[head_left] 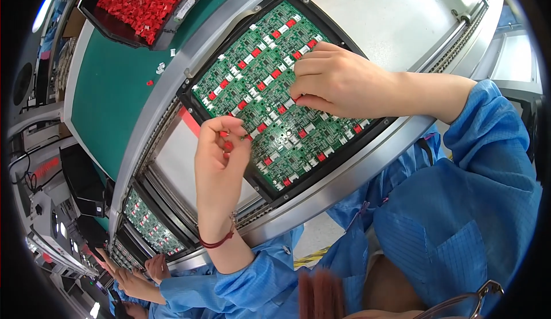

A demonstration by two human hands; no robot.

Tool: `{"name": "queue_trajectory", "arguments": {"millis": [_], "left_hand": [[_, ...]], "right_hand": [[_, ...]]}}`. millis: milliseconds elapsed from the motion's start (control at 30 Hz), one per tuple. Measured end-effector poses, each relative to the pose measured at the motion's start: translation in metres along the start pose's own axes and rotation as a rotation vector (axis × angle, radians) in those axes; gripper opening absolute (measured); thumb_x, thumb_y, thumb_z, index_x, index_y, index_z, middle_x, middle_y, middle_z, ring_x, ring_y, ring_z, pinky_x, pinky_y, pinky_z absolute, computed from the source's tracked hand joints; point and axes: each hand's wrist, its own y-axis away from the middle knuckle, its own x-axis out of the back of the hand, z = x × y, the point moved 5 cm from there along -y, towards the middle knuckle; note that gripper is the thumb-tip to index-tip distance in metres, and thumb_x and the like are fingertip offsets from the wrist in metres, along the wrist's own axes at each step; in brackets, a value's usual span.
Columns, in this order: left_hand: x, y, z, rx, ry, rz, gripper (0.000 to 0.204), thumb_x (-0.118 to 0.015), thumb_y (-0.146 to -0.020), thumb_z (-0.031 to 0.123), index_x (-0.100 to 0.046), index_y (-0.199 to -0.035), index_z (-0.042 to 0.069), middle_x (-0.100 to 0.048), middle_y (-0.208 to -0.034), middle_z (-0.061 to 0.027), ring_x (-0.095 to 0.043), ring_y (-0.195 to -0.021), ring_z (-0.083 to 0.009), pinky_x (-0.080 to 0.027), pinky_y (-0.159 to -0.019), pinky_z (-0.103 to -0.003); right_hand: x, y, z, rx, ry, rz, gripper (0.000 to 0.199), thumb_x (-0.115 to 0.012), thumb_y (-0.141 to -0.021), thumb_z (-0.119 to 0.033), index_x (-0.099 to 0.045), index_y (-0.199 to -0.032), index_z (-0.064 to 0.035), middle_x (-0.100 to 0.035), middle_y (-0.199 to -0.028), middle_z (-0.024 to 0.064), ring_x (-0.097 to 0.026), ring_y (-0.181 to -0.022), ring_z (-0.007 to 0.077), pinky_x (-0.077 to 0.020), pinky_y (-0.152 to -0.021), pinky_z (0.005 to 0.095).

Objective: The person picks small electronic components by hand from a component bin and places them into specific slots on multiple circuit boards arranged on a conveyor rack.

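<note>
Beneath my hands lies a green circuit board panel (270, 83) studded with rows of small red and white connectors, set in a black frame (350, 40). My left hand (221, 155) is curled over the panel's left edge, with several small red connectors (228, 146) held in its fingers and palm. Over the panel's right half, my right hand (336, 80) has its fingers bent together, tips down at the board among the connectors. A bit of red shows by those fingertips, but what they pinch is hidden.
A black bin (163, 32) of red connectors stands on the green work surface (103, 101). Loose white connectors (160, 68) lie beside it. The frame rests on a conveyor with metal rails (321, 195). Further along are another panel (150, 221) and a co-worker's hands (135, 279).
</note>
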Motion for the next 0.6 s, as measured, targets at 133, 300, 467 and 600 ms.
{"name": "queue_trajectory", "arguments": {"millis": [133,300,467,600], "left_hand": [[0.001,-0.007,-0.007,0.076,0.269,-0.152,0.022,-0.048,-0.081,-0.005,-0.050,-0.102,0.003,-0.050,-0.092,-0.0014,-0.044,-0.078,-0.0054,-0.036,-0.069,-0.019],[0.001,-0.006,-0.007,0.078,0.448,-0.206,0.020,-0.045,-0.084,-0.004,-0.050,-0.103,0.001,-0.054,-0.101,-0.0071,-0.051,-0.087,-0.0109,-0.041,-0.078,-0.024],[-0.004,0.001,-0.002,0.144,0.575,-0.305,0.016,-0.047,-0.087,-0.002,-0.050,-0.102,-0.002,-0.055,-0.110,-0.0166,-0.057,-0.100,-0.0216,-0.045,-0.089,-0.030],[-0.003,-0.001,-0.001,0.142,0.552,-0.273,0.015,-0.049,-0.087,0.000,-0.050,-0.102,-0.002,-0.059,-0.105,-0.0164,-0.061,-0.093,-0.0215,-0.050,-0.079,-0.027]], "right_hand": [[-0.002,0.003,0.002,-0.005,0.028,0.017,0.012,-0.065,-0.077,-0.015,-0.059,-0.083,-0.0065,-0.052,-0.082,0.0053,-0.052,-0.081,0.0216,-0.0401,-0.078,0.0336],[-0.001,0.001,0.001,-0.011,0.039,0.003,0.012,-0.065,-0.076,-0.014,-0.059,-0.083,-0.0066,-0.052,-0.082,0.0053,-0.052,-0.079,0.0220,-0.0405,-0.076,0.0340],[0.002,-0.001,0.000,-0.016,-0.013,-0.010,0.011,-0.065,-0.076,-0.013,-0.059,-0.083,-0.0064,-0.052,-0.080,0.0053,-0.051,-0.077,0.0228,-0.0413,-0.074,0.0347],[0.003,-0.002,0.002,-0.040,-0.010,-0.030,0.011,-0.064,-0.076,-0.013,-0.059,-0.082,-0.0060,-0.053,-0.079,0.0058,-0.053,-0.077,0.0232,-0.0415,-0.074,0.0353]]}}
